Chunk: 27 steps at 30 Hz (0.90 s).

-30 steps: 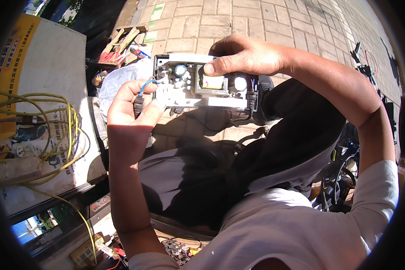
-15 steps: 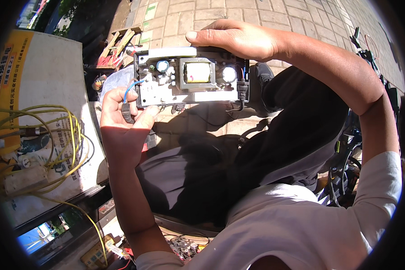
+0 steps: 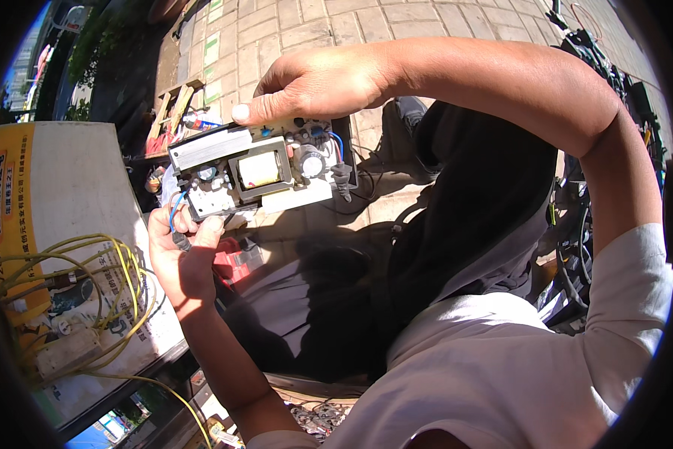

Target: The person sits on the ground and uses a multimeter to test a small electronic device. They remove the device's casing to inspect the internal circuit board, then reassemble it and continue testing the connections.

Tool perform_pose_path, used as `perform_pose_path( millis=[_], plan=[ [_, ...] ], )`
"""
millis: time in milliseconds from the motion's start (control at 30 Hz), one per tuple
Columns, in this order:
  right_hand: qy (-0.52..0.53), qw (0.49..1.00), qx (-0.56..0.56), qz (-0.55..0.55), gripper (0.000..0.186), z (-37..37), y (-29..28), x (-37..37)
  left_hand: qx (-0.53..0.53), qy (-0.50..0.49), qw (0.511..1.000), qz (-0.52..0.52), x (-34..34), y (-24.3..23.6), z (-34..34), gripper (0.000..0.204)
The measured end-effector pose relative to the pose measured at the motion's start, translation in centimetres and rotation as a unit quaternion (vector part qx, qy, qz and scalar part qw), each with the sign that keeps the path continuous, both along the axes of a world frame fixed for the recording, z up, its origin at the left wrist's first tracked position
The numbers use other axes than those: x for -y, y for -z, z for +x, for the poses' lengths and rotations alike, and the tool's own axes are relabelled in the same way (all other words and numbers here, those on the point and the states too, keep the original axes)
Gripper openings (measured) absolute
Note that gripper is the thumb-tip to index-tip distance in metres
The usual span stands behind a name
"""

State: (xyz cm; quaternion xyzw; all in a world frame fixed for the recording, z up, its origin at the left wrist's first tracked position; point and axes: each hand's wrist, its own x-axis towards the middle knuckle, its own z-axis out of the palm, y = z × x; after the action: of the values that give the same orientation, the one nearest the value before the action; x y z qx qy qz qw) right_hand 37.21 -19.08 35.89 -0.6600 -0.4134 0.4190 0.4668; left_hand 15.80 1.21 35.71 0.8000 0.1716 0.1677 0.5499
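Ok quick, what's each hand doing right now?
Left hand: closed on the lower left corner of the circuit board.
Right hand: gripping the circuit board's top edge from above.

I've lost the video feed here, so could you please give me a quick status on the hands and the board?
Left hand grips circuit board at its lower left corner. Right hand pinches top edge. Board held up in the air; nothing blocking.
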Motion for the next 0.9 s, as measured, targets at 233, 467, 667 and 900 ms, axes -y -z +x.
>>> perform_pose_path(
  millis=[233, 467, 667, 900],
  plan=[
    [0.064, 0.998, 0.003, -0.008, 0.083, -0.1, 0.8, -0.4, 0.001, -0.016, 0.996, 0.092, 0.2, 0.0, 0.6, 0.033],
    [0.078, 0.994, 0.002, 0.081, 0.068, 0.6, 1.7, -1.3, 0.024, -0.064, 0.995, 0.070, -0.5, 0.9, 2.7, 0.023],
    [0.113, 0.986, 0.074, 0.097, 0.057, 1.5, 2.7, -1.5, 0.024, -0.069, 0.996, 0.050, -0.7, 1.1, 4.4, 0.022],
    [0.136, 0.969, 0.181, 0.095, 0.043, 2.7, 4.4, -1.9, 0.058, -0.052, 0.991, -0.104, -0.6, 0.2, 5.8, 0.019]
  ],
)
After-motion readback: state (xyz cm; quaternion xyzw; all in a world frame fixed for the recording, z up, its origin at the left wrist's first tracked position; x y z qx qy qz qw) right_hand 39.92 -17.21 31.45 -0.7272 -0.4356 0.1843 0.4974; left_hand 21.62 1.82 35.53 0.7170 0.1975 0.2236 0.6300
